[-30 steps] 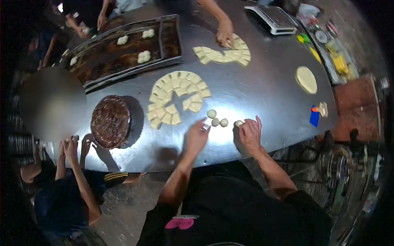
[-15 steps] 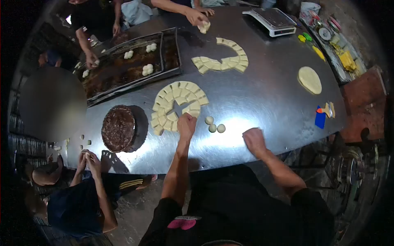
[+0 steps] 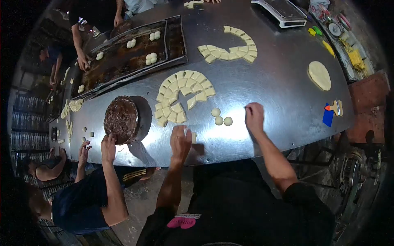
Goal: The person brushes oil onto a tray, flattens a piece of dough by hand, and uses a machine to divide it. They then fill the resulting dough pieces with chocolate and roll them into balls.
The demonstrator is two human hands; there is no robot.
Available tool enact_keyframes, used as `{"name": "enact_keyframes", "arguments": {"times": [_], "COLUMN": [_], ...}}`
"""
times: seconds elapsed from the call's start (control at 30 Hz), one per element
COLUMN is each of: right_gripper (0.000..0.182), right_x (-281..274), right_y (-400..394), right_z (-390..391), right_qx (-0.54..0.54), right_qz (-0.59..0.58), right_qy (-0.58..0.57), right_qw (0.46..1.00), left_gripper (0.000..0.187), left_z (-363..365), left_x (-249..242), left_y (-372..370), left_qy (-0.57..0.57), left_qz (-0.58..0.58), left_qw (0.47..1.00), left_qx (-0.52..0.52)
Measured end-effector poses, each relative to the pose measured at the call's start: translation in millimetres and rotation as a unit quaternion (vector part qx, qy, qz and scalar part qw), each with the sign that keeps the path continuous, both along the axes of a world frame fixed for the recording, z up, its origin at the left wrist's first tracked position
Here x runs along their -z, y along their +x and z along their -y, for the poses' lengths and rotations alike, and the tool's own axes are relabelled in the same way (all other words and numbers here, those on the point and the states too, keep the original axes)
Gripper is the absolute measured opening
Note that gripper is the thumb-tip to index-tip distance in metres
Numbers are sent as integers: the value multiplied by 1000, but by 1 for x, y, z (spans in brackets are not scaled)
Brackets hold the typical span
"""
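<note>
My left hand (image 3: 180,141) is over the table near its front edge, thumb apart from the fingers. Beside the thumb is a blurred pale dough piece (image 3: 193,137); whether they touch is unclear. Curled with its knuckles up, my right hand (image 3: 254,117) is at the table surface, and whatever is under its fingers is hidden. Between the hands lie three round dough balls (image 3: 218,121). Beyond my left hand is a ring of cut dough (image 3: 180,88) with a gap in its middle. A second, curved strip of cut dough (image 3: 242,51) lies farther back.
A dark round pan (image 3: 121,119) stands left, with a co-worker's hand (image 3: 108,147) at its rim. Behind it is a large tray (image 3: 123,61) holding dough clusters. A scale (image 3: 281,14), flat dough piece (image 3: 319,76) and blue scraper (image 3: 328,117) are right. Another co-worker's hand (image 3: 83,62) is near the tray.
My left hand has moved from the cut dough toward the front edge, and a dough piece now shows beside it. The left co-worker's hands have separated, one reaching the round pan.
</note>
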State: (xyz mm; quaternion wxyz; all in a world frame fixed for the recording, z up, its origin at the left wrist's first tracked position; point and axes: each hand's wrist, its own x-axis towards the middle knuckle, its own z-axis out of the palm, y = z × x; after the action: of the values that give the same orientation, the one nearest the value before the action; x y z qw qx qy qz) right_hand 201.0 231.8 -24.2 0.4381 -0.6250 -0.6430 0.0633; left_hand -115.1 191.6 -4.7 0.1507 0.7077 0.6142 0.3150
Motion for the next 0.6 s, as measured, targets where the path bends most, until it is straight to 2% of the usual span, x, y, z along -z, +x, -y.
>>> {"name": "enact_keyframes", "arguments": {"times": [0.07,0.1,0.13,0.2,0.23,0.27,0.33,0.37,0.4,0.47,0.5,0.57,0.6], "right_gripper": [5,8,8,7,7,7,7,5,8,11,12,14,23], "right_x": [3,-12,-11,-7,-9,-4,-11,-10,-16,-18,-23,-24,-42], "right_y": [-23,-22,-11,20,22,13,-20,-33,-36,-32,-25,-10,-16], "right_z": [37,60,69,76,65,46,20,28,45,81,91,94,84], "right_qx": [-72,-131,-127,-133,-77,6,52,27,-36,-110,-108,-98,-3], "right_qz": [-17,-23,-19,68,92,82,-13,-66,-54,7,-2,-33,-126], "right_qy": [-130,-113,-113,-55,-92,-79,-7,-60,-148,-71,-88,-127,-246], "right_qw": [989,985,985,987,988,993,999,996,987,991,990,987,961], "left_gripper": [20,26,30,37,41,46,49,52,52,56,56,61,67], "left_z": [-23,-35,-45,-63,-69,-75,-87,-88,-90,-91,-93,-92,-91], "left_x": [-12,-2,-10,-5,-9,-12,-10,-9,-10,-9,-10,-14,-13], "left_y": [22,29,45,69,80,87,94,95,95,93,93,89,89], "left_qy": [9,-36,-76,-66,-72,-77,-109,-140,-139,-161,-161,-244,-191], "left_qz": [53,72,54,96,96,96,83,67,66,81,82,142,110], "left_qw": [998,996,994,989,985,979,969,956,955,940,940,925,938], "left_qx": [20,44,53,86,122,160,205,248,254,289,290,253,269]}}
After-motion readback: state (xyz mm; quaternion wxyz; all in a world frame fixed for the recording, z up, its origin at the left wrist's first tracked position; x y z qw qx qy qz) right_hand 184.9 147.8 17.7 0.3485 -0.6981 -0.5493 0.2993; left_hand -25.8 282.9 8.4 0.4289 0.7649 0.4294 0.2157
